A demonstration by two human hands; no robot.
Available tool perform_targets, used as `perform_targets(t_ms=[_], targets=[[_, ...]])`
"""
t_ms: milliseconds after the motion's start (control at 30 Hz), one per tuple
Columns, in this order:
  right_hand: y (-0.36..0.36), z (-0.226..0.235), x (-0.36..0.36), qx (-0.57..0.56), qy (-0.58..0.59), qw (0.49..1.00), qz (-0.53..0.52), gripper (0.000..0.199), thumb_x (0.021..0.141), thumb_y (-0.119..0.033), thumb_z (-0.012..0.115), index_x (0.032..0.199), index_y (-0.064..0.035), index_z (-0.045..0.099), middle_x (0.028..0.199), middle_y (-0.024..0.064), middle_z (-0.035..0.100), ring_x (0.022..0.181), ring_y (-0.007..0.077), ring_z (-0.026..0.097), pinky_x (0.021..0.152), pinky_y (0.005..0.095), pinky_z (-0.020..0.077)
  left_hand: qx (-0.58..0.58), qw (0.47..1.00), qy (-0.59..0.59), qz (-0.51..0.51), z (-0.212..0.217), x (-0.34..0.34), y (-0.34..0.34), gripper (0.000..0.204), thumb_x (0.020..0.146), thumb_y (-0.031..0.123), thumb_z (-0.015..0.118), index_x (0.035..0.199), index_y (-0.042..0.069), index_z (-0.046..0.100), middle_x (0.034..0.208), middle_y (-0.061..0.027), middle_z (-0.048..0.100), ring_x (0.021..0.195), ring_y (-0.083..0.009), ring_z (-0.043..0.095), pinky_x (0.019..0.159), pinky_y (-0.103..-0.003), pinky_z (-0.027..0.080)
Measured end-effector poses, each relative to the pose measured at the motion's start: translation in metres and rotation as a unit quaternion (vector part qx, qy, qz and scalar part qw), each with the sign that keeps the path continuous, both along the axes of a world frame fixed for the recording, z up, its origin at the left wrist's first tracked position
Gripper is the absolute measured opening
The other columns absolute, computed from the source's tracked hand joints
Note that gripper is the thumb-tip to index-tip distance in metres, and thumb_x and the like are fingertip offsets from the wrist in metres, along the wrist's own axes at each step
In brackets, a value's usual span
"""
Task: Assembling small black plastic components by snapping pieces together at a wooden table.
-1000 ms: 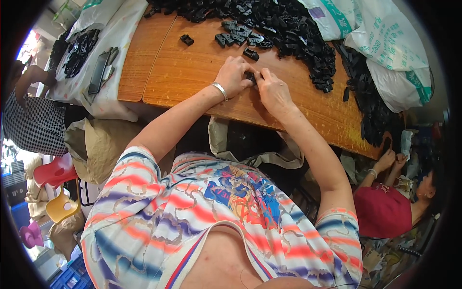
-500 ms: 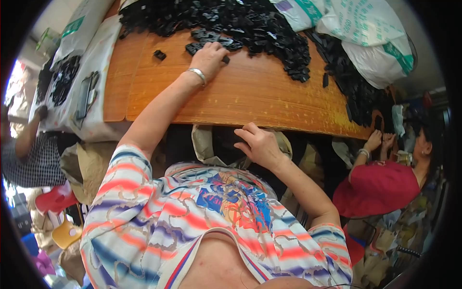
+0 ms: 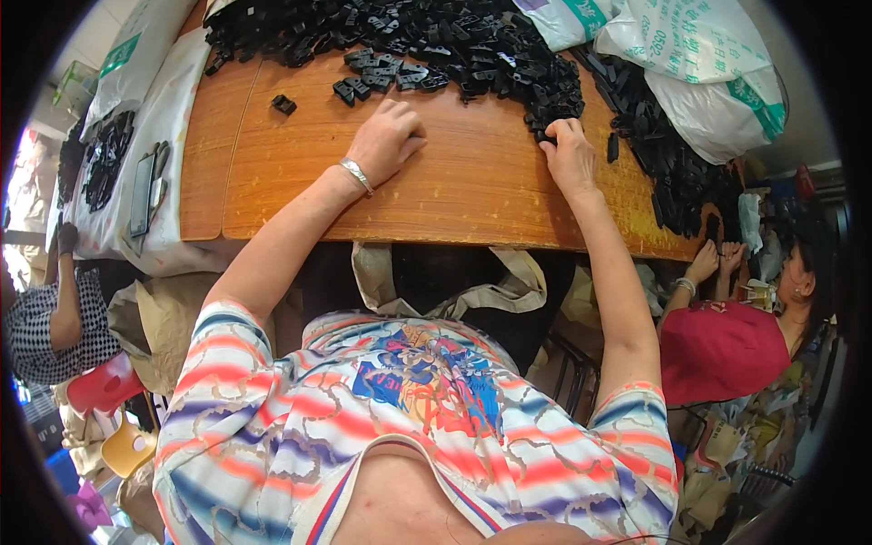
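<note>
A wooden table (image 3: 472, 195) carries a big heap of small black plastic parts (image 3: 427, 36) along its far side. My left hand (image 3: 386, 138), with a metal bracelet at the wrist, rests loosely curled on the wood just below a few loose black parts (image 3: 381, 77); whether it holds one is hidden. My right hand (image 3: 570, 154) lies farther right, fingertips touching the edge of the heap. One single black part (image 3: 284, 104) lies apart at the left.
White and green printed sacks (image 3: 690, 64) sit at the far right. More black parts (image 3: 672, 173) run down the right table edge. A white sack (image 3: 136, 163) with dark items lies left. An open bag (image 3: 445, 282) hangs below the table. A seated person in red (image 3: 727, 345) works at right, another person (image 3: 54, 318) at left.
My right hand has gone from below the table edge up to the heap at the right. My left hand has drawn back slightly from the pile toward me.
</note>
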State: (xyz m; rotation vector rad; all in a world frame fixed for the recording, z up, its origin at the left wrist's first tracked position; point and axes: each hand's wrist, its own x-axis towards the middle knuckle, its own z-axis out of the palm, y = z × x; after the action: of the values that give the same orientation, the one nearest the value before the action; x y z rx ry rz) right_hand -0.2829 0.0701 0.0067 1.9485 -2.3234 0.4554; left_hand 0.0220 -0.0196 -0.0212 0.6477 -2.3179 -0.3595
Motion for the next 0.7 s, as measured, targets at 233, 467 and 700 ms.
perform_targets(t_ms=[233,467,700], targets=[[-0.004,0.0,0.052,0.003,-0.11,0.992,0.066,0.028,0.077,-0.01,0.078,0.099,-0.0056,0.06,0.103,0.0128,0.063,0.095,0.0336,0.064,0.081,0.0416,0.0522,0.054,0.997,-0.017,-0.059,0.005,0.004,0.024,0.034,0.078,-0.007,0.065,0.109,0.005,0.057,0.101,-0.0112,0.059,0.095,-0.031,0.057,0.084,-0.038,0.049],[0.001,0.014,0.079,0.085,-0.122,0.986,0.079,0.029,0.073,-0.008,0.081,0.091,-0.0024,0.06,0.099,0.0148,0.064,0.093,0.0335,0.064,0.08,0.0406,0.0522,0.146,0.988,0.041,0.01,0.013,0.019,0.034,0.035,0.077,0.005,0.073,0.109,0.009,0.059,0.105,-0.0118,0.058,0.102,-0.0306,0.056,0.088,-0.04,0.048],[0.004,-0.002,0.096,-0.009,-0.243,0.955,0.172,0.024,0.078,0.0,0.076,0.097,0.0005,0.062,0.091,0.0133,0.064,0.079,0.024,0.065,0.067,0.0319,0.0522,0.063,0.994,-0.026,0.089,-0.004,0.025,0.023,0.028,0.076,0.017,0.077,0.1,0.007,0.066,0.098,-0.0087,0.06,0.096,-0.0292,0.054,0.086,-0.038,0.046]])
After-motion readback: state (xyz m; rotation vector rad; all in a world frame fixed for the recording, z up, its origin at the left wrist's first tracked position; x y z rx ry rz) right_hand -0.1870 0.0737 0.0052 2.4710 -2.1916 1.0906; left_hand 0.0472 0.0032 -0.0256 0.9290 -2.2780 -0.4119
